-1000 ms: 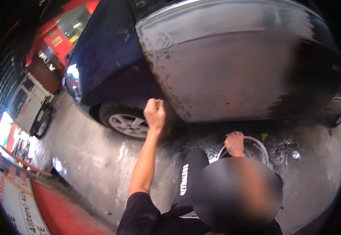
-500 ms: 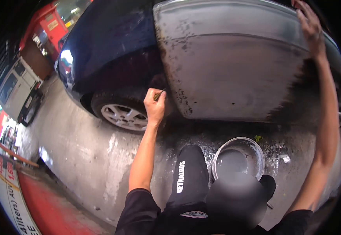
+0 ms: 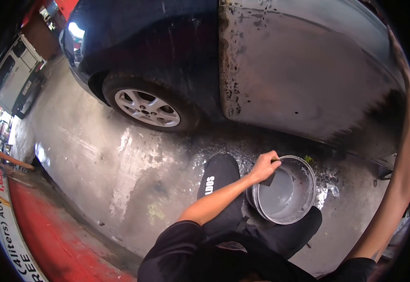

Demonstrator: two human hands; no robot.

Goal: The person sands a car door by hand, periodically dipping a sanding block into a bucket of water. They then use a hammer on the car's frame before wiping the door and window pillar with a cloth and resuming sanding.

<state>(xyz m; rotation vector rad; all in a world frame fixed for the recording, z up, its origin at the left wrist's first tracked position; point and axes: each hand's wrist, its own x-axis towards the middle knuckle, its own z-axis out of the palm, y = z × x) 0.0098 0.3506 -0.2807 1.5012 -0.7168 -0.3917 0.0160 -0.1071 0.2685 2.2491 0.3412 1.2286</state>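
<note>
My left hand [image 3: 264, 166] is shut on a small dark abrasive sheet [image 3: 269, 179], held over the near rim of a metal bucket [image 3: 308, 205] of grey water. The bucket stands on the wet floor by my knee. My right arm reaches up along the right edge, and my right hand [image 3: 400, 54] lies against the sanded grey car door [image 3: 303, 80]. That hand is blurred at the edge of view, so its fingers are unclear.
The dark blue car's front wheel [image 3: 147, 108] is to the left of the door. My black trouser leg [image 3: 216, 181] with white lettering kneels beside the bucket. Wet concrete [image 3: 120, 160] meets a red painted strip [image 3: 59, 235]. A white van [image 3: 14, 70] is parked at the far left.
My left hand has come down from the door's front edge to the bucket, still holding the sheet. The view has tilted downward, and my right hand stays up on the door.
</note>
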